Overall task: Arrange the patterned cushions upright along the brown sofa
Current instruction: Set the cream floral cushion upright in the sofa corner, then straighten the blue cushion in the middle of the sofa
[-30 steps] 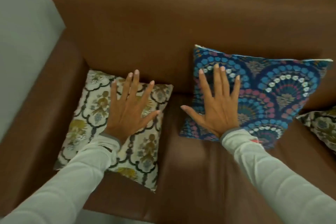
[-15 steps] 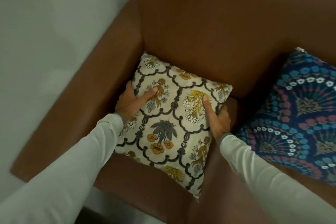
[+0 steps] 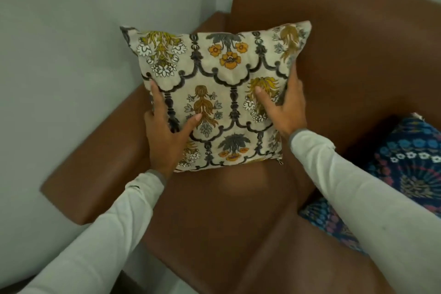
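Note:
A cream cushion (image 3: 222,79) with yellow flowers and dark scrolls stands upright in the left corner of the brown sofa (image 3: 358,55), its lower edge on the seat. My left hand (image 3: 164,136) grips its lower left side, thumb on the front. On its right edge my right hand (image 3: 286,107) holds it, thumb pressed into the front and fingers behind. A blue cushion (image 3: 410,174) with fan patterns lies at the right, partly hidden by my right sleeve.
The sofa's left armrest (image 3: 100,169) runs beside the cream cushion, close to a pale wall (image 3: 59,55). Bare brown seat (image 3: 226,217) lies in front of the cushion. A strip of pale floor shows at the bottom.
Both hands left the two cushions and took hold of the cream one. It went from lying tilted on the seat to standing upright in the sofa's left corner.

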`<state>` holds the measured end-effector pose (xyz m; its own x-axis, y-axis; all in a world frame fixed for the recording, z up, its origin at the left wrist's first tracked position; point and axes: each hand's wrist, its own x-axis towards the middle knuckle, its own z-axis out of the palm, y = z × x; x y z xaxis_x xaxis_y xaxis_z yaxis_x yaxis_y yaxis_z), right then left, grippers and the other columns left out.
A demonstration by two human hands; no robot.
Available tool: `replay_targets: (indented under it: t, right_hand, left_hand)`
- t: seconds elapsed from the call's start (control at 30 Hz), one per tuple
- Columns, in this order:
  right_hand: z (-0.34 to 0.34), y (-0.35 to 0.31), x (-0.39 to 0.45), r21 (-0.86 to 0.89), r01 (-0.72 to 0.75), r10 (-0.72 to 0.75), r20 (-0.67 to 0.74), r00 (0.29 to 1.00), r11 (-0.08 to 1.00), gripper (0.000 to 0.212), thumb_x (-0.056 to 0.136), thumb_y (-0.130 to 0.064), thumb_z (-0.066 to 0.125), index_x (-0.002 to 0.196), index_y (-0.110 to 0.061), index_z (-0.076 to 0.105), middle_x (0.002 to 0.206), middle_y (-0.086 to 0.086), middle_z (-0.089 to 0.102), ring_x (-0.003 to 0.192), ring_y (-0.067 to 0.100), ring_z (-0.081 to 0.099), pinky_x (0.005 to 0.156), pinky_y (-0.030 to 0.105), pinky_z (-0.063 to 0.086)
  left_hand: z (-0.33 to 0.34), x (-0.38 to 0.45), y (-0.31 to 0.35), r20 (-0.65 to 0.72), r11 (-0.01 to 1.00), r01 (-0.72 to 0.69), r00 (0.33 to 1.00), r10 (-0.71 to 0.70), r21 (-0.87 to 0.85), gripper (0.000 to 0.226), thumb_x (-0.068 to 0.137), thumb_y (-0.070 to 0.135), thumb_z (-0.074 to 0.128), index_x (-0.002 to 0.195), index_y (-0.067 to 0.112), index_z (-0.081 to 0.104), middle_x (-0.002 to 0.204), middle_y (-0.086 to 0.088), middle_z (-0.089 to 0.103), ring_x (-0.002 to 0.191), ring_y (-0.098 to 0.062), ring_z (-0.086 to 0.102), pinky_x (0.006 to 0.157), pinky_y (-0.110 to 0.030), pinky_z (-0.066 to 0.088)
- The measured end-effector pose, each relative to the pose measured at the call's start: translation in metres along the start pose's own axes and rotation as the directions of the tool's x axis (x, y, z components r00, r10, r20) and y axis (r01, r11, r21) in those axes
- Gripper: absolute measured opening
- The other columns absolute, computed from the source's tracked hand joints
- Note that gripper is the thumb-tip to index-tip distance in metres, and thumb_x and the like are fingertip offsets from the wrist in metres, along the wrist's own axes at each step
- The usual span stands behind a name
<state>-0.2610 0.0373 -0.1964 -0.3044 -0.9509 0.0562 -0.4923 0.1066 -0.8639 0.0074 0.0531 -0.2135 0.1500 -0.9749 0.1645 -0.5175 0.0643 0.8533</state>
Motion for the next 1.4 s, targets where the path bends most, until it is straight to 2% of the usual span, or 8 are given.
replay_targets:
  t: [0.13,0.27,0.43,0.73,1.0,1.17,1.27,1.4]
  right_hand:
    - [0.010,0.001,0.009,-0.036,-0.043,0.044,0.039,0.998,0.998,0.106,0.092,-0.058,0.075,0.171,-0.034,0.009,0.158,0.011,0.040,0.151,0.029,0.039,0.120,0.033,0.025]
    - [-0.007,-0.001,0.000,-0.226,0.054,-0.062,-0.028,0.998,0.973,0.107,0.091,-0.068,0.069,0.171,-0.030,0.009,0.173,0.019,0.020,0.160,0.037,0.024,0.130,0.052,0.023]
    - [-0.009,-0.007,0.022,-0.682,0.439,-0.549,0.065,0.833,0.585,0.094,0.098,-0.074,0.050,0.168,-0.016,0.028,0.172,0.033,0.018,0.162,0.045,0.020,0.129,0.062,0.018]
    - [0.003,-0.003,0.036,-0.791,0.481,-0.544,0.231,0.807,0.378,0.090,0.102,-0.079,0.031,0.170,-0.021,0.024,0.175,0.025,0.020,0.163,0.041,0.022,0.129,0.062,0.021]
    - [-0.118,0.021,-0.026,-0.861,0.241,-0.471,0.001,0.882,0.449,0.086,0.103,-0.076,0.031,0.170,-0.021,0.025,0.173,0.028,0.020,0.162,0.045,0.020,0.128,0.066,0.017]
    - [-0.237,0.075,-0.089,-0.889,-0.030,-0.366,-0.218,0.905,0.457,0.085,0.105,-0.073,0.035,0.170,-0.019,0.025,0.173,0.029,0.020,0.162,0.046,0.020,0.128,0.067,0.016]
    - [-0.306,0.115,-0.138,-0.808,-0.230,-0.262,-0.423,0.867,0.543,0.086,0.106,-0.068,0.040,0.169,-0.013,0.024,0.173,0.032,0.017,0.162,0.047,0.019,0.129,0.063,0.015]
    - [-0.371,0.172,-0.201,-0.351,-0.571,0.167,-0.728,0.665,0.742,0.100,0.098,-0.071,0.049,0.169,-0.006,0.019,0.171,0.030,0.024,0.159,0.045,0.026,0.128,0.061,0.023]
  left_hand:
    - [0.008,-0.004,-0.001,-0.009,0.994,0.076,0.997,-0.076,0.073,0.119,0.087,0.046,0.086,0.173,0.031,0.005,0.140,0.003,0.045,0.113,-0.006,0.037,0.095,-0.014,0.030]
    - [-0.006,-0.008,0.008,-0.058,0.951,0.016,0.998,0.002,0.309,0.111,0.089,0.062,0.078,0.173,0.025,0.015,0.149,-0.023,0.040,0.134,-0.034,0.044,0.118,-0.042,0.040]
    - [-0.012,0.017,0.037,0.138,0.495,-0.425,0.846,0.516,0.758,0.093,0.101,0.077,0.044,0.168,0.012,0.034,0.168,-0.037,0.029,0.158,-0.052,0.030,0.125,-0.063,0.028]
    - [0.003,0.059,0.004,0.394,0.294,-0.566,0.784,0.479,0.770,0.097,0.102,0.081,0.032,0.172,0.015,0.019,0.176,-0.027,0.017,0.164,-0.044,0.017,0.131,-0.061,0.021]
    - [0.079,-0.002,0.087,0.431,0.366,-0.657,0.729,0.532,0.659,0.089,0.106,0.076,0.029,0.172,0.017,0.022,0.175,-0.028,0.019,0.163,-0.047,0.022,0.130,-0.064,0.018]
    - [0.174,-0.082,0.158,0.563,0.628,-0.715,0.668,0.486,0.306,0.098,0.101,0.081,0.023,0.172,0.015,0.018,0.176,-0.026,0.018,0.162,-0.045,0.024,0.128,-0.058,0.025]
    - [0.225,-0.136,0.196,0.643,0.924,-0.380,0.716,0.272,0.034,0.107,0.094,0.086,0.032,0.173,0.025,-0.004,0.181,-0.013,0.003,0.167,-0.031,0.009,0.131,-0.045,0.017]
    - [0.283,-0.180,0.235,0.691,0.997,0.065,0.722,-0.019,-0.041,0.105,0.099,0.076,0.044,0.172,0.022,-0.008,0.181,-0.003,0.008,0.167,-0.024,0.010,0.134,-0.043,0.010]
